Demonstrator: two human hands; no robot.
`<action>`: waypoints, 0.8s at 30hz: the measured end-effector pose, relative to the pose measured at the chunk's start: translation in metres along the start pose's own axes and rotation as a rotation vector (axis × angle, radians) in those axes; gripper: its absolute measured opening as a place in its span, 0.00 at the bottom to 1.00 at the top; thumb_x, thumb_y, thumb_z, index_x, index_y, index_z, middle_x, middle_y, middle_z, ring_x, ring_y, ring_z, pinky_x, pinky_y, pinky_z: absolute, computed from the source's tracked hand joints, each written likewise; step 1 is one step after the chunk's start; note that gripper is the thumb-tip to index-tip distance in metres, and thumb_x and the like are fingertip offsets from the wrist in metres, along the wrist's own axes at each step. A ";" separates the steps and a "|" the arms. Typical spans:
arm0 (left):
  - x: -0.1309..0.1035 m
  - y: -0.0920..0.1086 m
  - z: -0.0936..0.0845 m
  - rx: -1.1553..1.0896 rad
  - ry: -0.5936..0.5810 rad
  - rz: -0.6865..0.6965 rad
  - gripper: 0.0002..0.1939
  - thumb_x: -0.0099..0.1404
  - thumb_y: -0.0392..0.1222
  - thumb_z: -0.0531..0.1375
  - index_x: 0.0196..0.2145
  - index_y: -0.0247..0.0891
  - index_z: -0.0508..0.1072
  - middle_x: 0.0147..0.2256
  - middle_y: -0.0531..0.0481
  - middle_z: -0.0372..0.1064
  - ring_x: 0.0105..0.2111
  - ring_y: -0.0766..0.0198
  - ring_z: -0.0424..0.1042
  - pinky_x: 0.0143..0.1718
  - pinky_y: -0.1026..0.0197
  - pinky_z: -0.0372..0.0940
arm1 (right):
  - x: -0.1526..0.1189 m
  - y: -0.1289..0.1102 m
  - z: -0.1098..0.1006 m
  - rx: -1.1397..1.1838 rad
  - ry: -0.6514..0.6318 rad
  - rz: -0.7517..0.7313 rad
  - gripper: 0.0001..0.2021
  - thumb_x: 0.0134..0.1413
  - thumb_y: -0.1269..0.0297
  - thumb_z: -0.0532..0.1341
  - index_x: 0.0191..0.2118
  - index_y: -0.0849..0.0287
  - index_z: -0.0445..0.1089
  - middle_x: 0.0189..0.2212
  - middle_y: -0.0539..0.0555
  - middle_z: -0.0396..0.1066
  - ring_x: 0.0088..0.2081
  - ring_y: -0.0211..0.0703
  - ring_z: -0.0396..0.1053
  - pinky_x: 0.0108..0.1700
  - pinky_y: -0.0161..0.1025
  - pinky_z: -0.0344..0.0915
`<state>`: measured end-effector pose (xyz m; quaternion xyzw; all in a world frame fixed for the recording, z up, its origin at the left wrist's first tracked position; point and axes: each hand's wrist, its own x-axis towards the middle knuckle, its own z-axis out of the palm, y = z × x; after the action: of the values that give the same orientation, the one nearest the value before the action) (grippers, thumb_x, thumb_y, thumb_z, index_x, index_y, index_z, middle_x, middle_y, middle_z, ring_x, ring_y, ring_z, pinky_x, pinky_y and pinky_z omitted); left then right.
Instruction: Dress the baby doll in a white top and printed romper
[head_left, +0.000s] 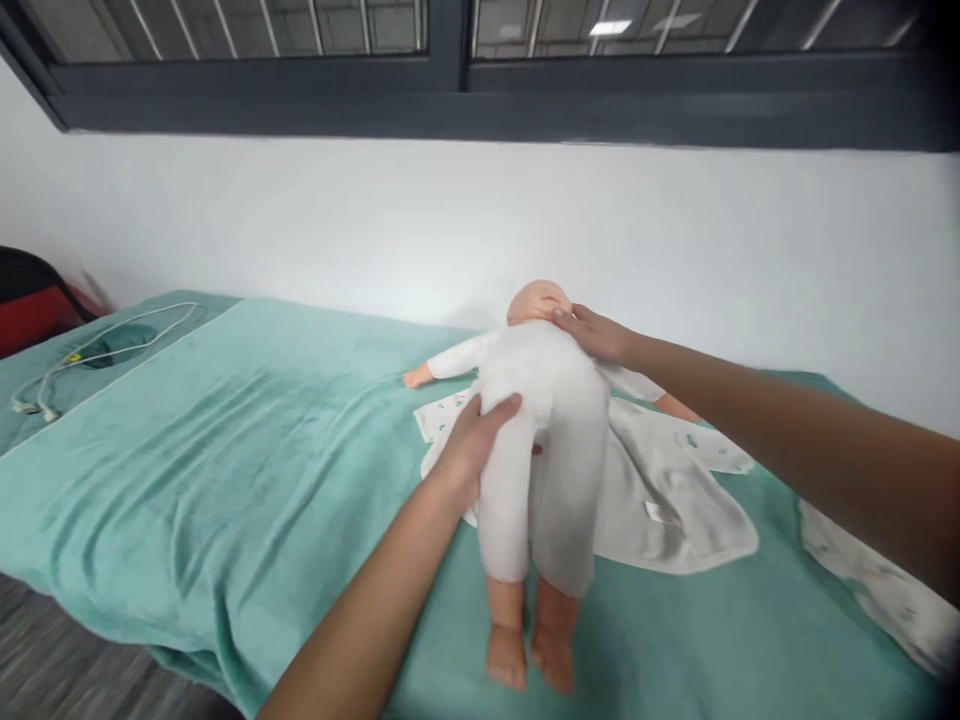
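A baby doll (551,380) in a white suit is held over the green blanket, its bare feet toward me and its head toward the wall. My left hand (476,440) is wrapped round the doll's thigh on the left, the thumb on top and a fingertip showing between the legs. My right hand (592,332) is at the doll's head and neck, its fingers partly hidden behind them. Under the doll lies an opened white garment (667,490) with small prints on its sleeves. The doll's arms are spread to both sides.
The green blanket (187,450) covers the table. White cables (112,340) lie at the far left, near a red and black object (34,300). Another printed cloth (877,580) is at the right edge. A white wall and dark window frame stand behind.
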<state>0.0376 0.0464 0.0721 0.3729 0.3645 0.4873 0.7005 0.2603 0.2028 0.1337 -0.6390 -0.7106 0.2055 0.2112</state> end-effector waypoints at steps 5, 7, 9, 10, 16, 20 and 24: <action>-0.019 -0.049 0.047 -0.015 -0.005 -0.083 0.28 0.60 0.58 0.63 0.53 0.41 0.68 0.49 0.40 0.75 0.39 0.51 0.79 0.38 0.51 0.74 | -0.052 0.062 -0.008 -0.005 0.005 0.112 0.45 0.55 0.27 0.46 0.65 0.60 0.57 0.62 0.67 0.64 0.60 0.63 0.66 0.62 0.56 0.60; -0.019 -0.060 0.049 0.067 0.024 -0.028 0.28 0.61 0.59 0.63 0.52 0.40 0.70 0.52 0.39 0.74 0.46 0.49 0.77 0.46 0.51 0.72 | -0.064 0.074 -0.002 0.041 0.009 0.114 0.44 0.56 0.28 0.46 0.66 0.57 0.57 0.62 0.64 0.65 0.59 0.62 0.67 0.61 0.54 0.62; -0.018 -0.067 0.047 0.180 0.107 0.003 0.30 0.61 0.61 0.62 0.53 0.38 0.71 0.56 0.38 0.70 0.54 0.48 0.72 0.54 0.52 0.67 | -0.070 0.078 0.004 0.081 0.017 0.093 0.43 0.57 0.28 0.45 0.67 0.55 0.54 0.62 0.63 0.65 0.59 0.60 0.68 0.59 0.52 0.64; -0.016 -0.069 0.045 0.239 0.156 -0.002 0.31 0.61 0.62 0.61 0.54 0.37 0.70 0.58 0.38 0.69 0.57 0.48 0.69 0.56 0.52 0.64 | -0.072 0.078 0.005 0.069 0.027 0.085 0.43 0.58 0.29 0.44 0.68 0.56 0.52 0.61 0.64 0.66 0.58 0.60 0.69 0.58 0.51 0.65; -0.011 -0.072 0.040 0.376 0.223 0.109 0.24 0.68 0.60 0.52 0.46 0.37 0.74 0.46 0.43 0.75 0.47 0.54 0.71 0.51 0.54 0.63 | -0.079 0.051 -0.004 -0.407 0.145 -0.028 0.35 0.64 0.38 0.42 0.63 0.59 0.60 0.44 0.65 0.75 0.43 0.62 0.73 0.45 0.53 0.66; -0.004 -0.076 0.040 0.317 0.231 0.152 0.20 0.70 0.55 0.52 0.37 0.37 0.74 0.38 0.46 0.75 0.39 0.58 0.71 0.42 0.57 0.64 | -0.082 0.003 0.019 -0.439 0.300 -0.318 0.23 0.68 0.52 0.46 0.59 0.60 0.61 0.54 0.64 0.69 0.52 0.56 0.67 0.47 0.47 0.64; 0.008 -0.083 0.037 0.482 0.362 0.268 0.14 0.70 0.47 0.51 0.33 0.39 0.71 0.33 0.48 0.73 0.35 0.60 0.69 0.39 0.58 0.62 | -0.074 -0.039 0.071 -0.547 0.009 -0.587 0.20 0.66 0.57 0.52 0.59 0.60 0.62 0.54 0.62 0.69 0.51 0.55 0.67 0.50 0.48 0.61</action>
<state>0.1062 0.0271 0.0146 0.4798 0.5356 0.5334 0.4455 0.1953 0.1237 0.0937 -0.4425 -0.8904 -0.0630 0.0861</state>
